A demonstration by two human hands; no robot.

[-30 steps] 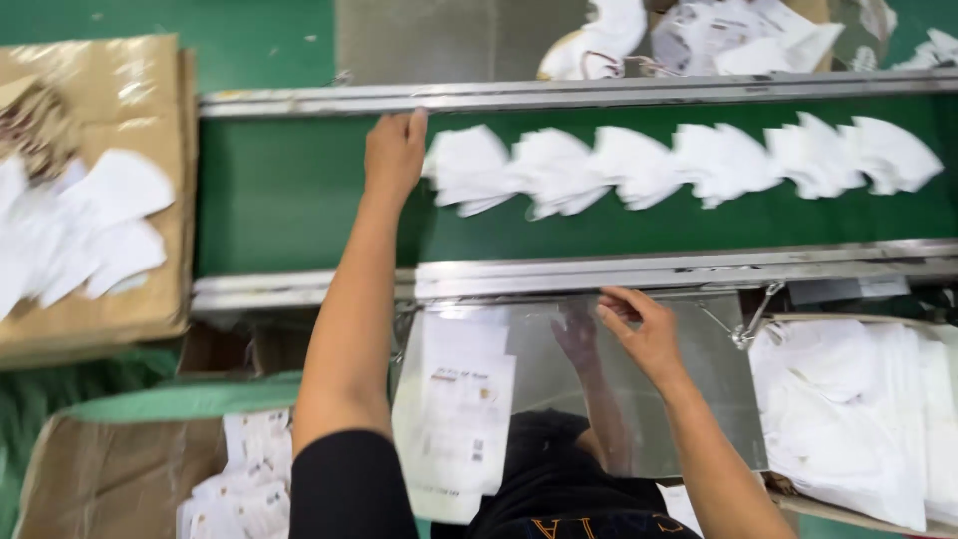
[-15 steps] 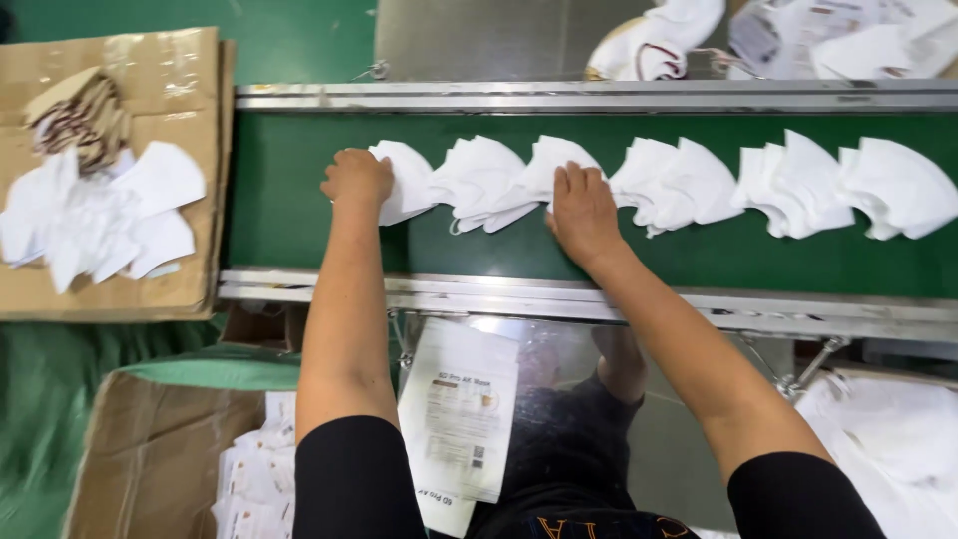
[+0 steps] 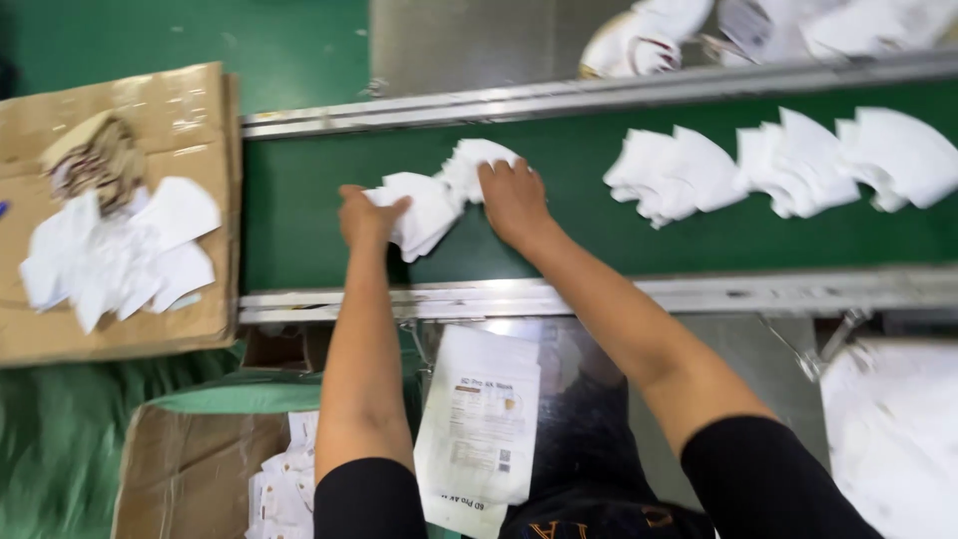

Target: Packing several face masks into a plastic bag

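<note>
A small bunch of white folded face masks [image 3: 439, 200] lies on the green conveyor belt [image 3: 299, 220]. My left hand [image 3: 367, 217] presses on its left end and my right hand [image 3: 514, 198] covers its right end, so the bunch sits squeezed between them. More white masks [image 3: 778, 165] lie overlapping in a row farther right on the belt, apart from my hands.
A cardboard flap [image 3: 120, 215] at the left carries loose white masks. White printed pouches [image 3: 484, 419] lie on a shiny tray below the belt's metal rail [image 3: 599, 294]. An open carton [image 3: 200, 469] sits at the lower left, and a white pile [image 3: 898, 439] at the lower right.
My right hand came up from the tray onto the belt. Both hands then gathered several masks out of the row and slid them left, leaving a gap before the others.
</note>
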